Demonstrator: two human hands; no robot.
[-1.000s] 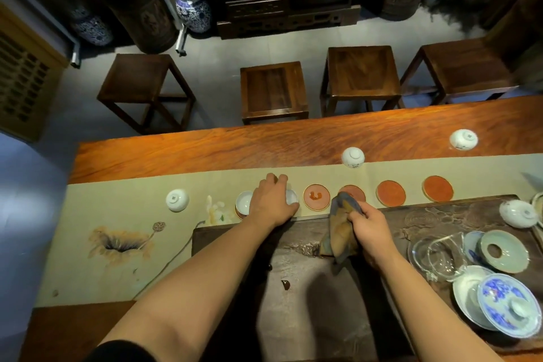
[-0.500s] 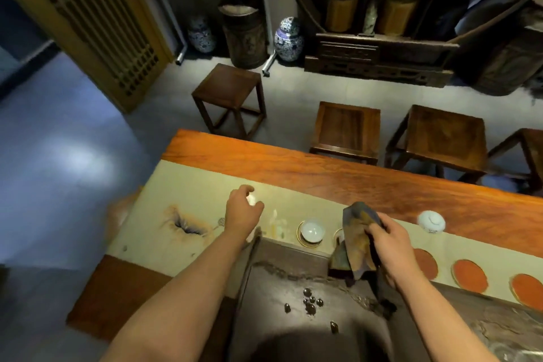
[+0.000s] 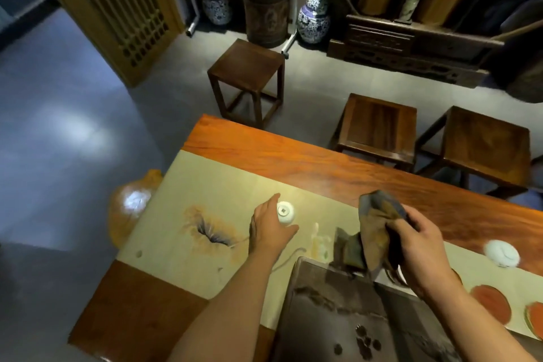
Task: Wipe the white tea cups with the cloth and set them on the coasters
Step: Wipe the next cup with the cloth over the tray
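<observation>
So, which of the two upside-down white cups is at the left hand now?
The upside-down cup on the beige runner, beside the painted flower: the left hand closes around it. The other cup sits far right, beyond the cloth in the right hand.

The left hand (image 3: 269,228) curls round an upside-down white tea cup (image 3: 285,212) standing on the pale table runner (image 3: 223,182), beside a painted flower (image 3: 210,232). The right hand (image 3: 418,247) grips a bunched brown cloth (image 3: 377,229) above the far edge of the dark stone tea tray (image 3: 329,308). A second inverted cup (image 3: 502,253) sits farther right, near two orange coasters (image 3: 490,303)
</observation>
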